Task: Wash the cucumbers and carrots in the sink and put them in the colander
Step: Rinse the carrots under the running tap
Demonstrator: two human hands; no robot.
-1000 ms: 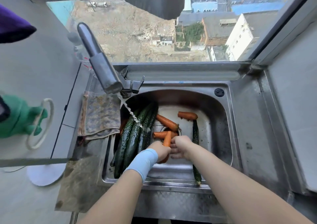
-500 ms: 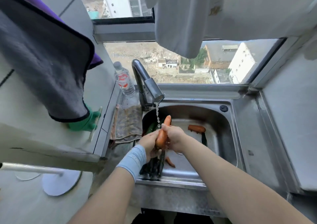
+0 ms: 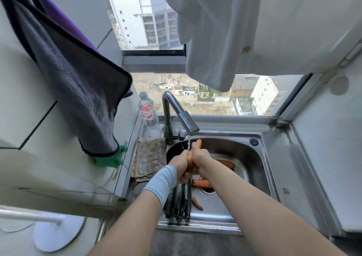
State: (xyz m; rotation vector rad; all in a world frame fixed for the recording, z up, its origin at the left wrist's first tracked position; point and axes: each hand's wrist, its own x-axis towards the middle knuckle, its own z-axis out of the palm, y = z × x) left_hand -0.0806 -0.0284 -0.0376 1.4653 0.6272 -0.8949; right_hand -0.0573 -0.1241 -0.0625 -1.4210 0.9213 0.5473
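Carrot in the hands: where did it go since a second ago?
The left hand and right hand lifted the carrot from low in the sink up into the stream from the faucet, gripping it throughout. The cucumbers and other carrots stayed lying in the sink.

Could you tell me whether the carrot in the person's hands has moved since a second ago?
Yes: the carrot rose from low in the sink up under the faucet spout.
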